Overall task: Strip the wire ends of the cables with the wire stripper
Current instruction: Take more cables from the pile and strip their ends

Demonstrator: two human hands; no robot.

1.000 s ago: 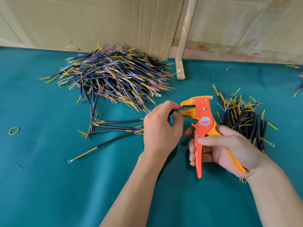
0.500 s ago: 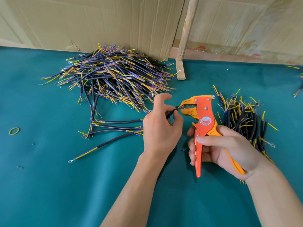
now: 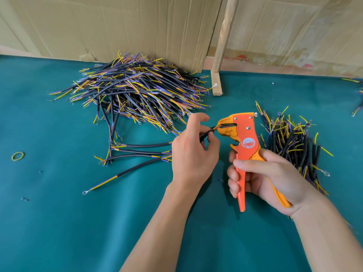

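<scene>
My right hand grips the handles of an orange wire stripper, jaws pointing left. My left hand pinches a short black cable between thumb and fingers. The cable's coloured wire ends sit in the stripper's jaws. A big heap of black cables with yellow, blue and brown ends lies at the back left. A smaller heap of cables lies to the right of the stripper.
Several loose cables lie on the green table cover left of my left hand. A yellow rubber band lies at far left. A cardboard wall and a wooden post close the back.
The stripper handles have squeezed closer together. My left hand has drawn slightly left, with its index finger lifted, showing more of the black cable leading into the jaws.
</scene>
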